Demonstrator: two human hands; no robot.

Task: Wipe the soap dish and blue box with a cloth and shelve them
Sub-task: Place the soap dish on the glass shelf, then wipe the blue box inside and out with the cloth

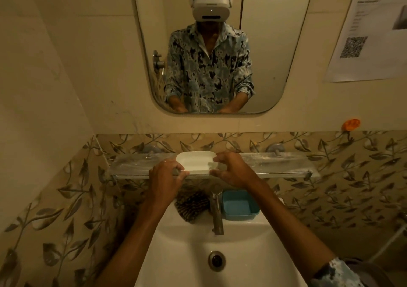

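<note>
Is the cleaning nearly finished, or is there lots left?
About halfway. The white soap dish sits on the glass shelf, with the left hand and right hand on its ends. The blue box remains beside the tap, and the cloth lies on the sink.

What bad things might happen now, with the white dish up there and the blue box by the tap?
1. The soap dish sits on a narrow glass shelf, near its front edge. If both hands, left and right, let go carelessly, it might slide off into the sink.
2. The blue box rests on the sink ledge beside the tap; an arm reaching past could knock it into the basin.
</note>
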